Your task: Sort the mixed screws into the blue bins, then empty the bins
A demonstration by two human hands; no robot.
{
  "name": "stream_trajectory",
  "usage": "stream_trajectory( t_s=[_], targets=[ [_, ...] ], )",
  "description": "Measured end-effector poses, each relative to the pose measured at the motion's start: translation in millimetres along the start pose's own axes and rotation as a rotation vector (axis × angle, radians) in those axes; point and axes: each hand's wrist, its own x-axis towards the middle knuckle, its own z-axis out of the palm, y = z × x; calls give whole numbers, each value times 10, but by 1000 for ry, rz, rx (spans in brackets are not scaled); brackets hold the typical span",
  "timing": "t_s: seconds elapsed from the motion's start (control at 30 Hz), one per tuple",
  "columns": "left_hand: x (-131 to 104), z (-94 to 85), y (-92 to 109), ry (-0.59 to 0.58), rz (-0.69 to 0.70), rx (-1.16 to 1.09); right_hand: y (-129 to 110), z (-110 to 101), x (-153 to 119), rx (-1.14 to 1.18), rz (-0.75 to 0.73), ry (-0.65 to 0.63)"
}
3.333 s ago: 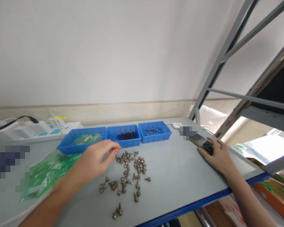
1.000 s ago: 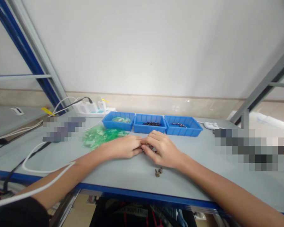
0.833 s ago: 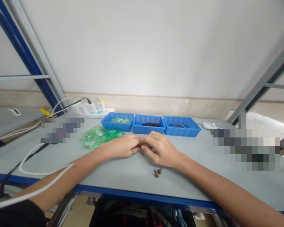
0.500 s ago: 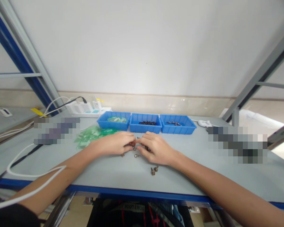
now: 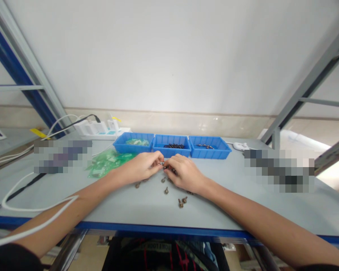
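Observation:
My left hand [image 5: 147, 165] is closed in a pinch, and a small metal screw shows at its fingertips. Facing it, my right hand [image 5: 185, 172] curls around several dark screws [image 5: 173, 171], its fingertips almost touching the left ones. The hidden part of that grip keeps me from seeing how many there are. Loose screws with wide heads lie on the grey tabletop: one screw [image 5: 166, 191] in front of the hands, a pair of screws [image 5: 181, 203] nearer the edge, and another screw [image 5: 137, 185] below my left hand.
Behind the hands stand a blue bin with green packets [image 5: 134, 142], a blue bin of dark screws [image 5: 172, 146] and a blue bin with a few brownish parts [image 5: 209, 147]. Green plastic bags [image 5: 106, 163] lie to the left. A power strip [image 5: 97, 130] sits behind; a white cable [image 5: 39, 210] crosses my left forearm.
My left fingers have drawn into a pinch and come up toward the right fingertips. More loose screws show on the tabletop beneath the hands. The view has shifted slightly.

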Motion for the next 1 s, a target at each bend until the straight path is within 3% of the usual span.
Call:
stream_trajectory(
  t_s=[0.37,0.57,1.0],
  targets=[
    [2,65,40,62,26,-100,4,5,25,-50,32,62],
    [7,33,31,59,6,-27,-8,-2,31,-1,111,67],
    [5,33,58,30,38,119,-3,4,27,31,62,80]
  ],
)
